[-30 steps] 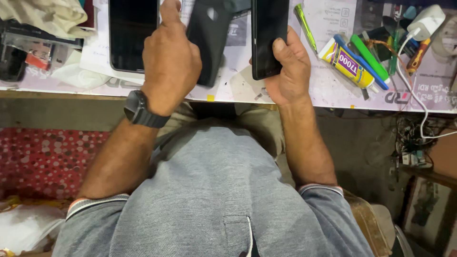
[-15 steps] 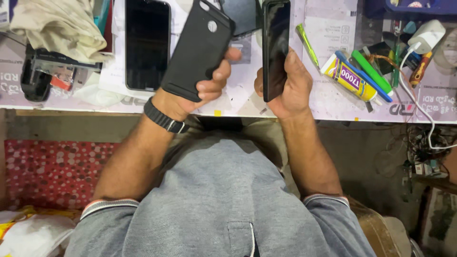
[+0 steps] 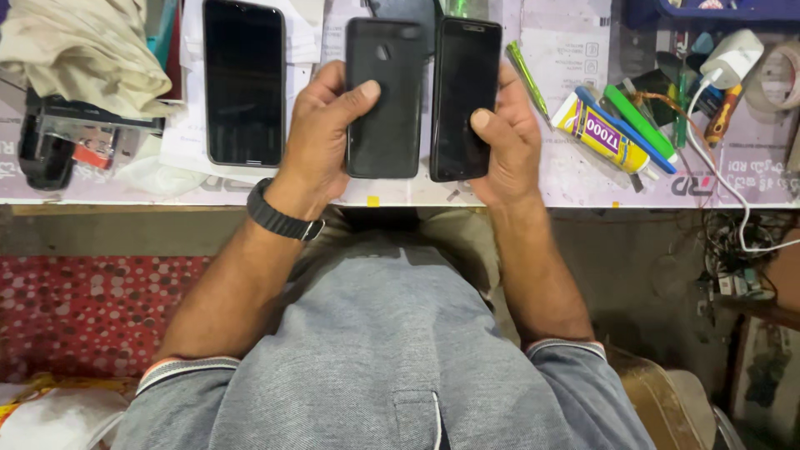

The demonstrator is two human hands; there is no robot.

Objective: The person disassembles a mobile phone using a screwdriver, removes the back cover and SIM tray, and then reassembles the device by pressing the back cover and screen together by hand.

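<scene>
Black phone case: I see my left hand with its grip around it.
Smartphone: my right hand clasps it.
Worktop: under both.

Dark phone screen, tall rectangle with black bezel, upright at centre of the bench, gripped in the right hand. Second phone lies flat to the left on white paper, screen black and unlit, thin dark frame. Yellow glue tube to the right, lying diagonal, with a purple label band (text not copied) and a white end. Bench mat is pale pink-white with printed panels. The black case in the left hand shows no screen.
</scene>
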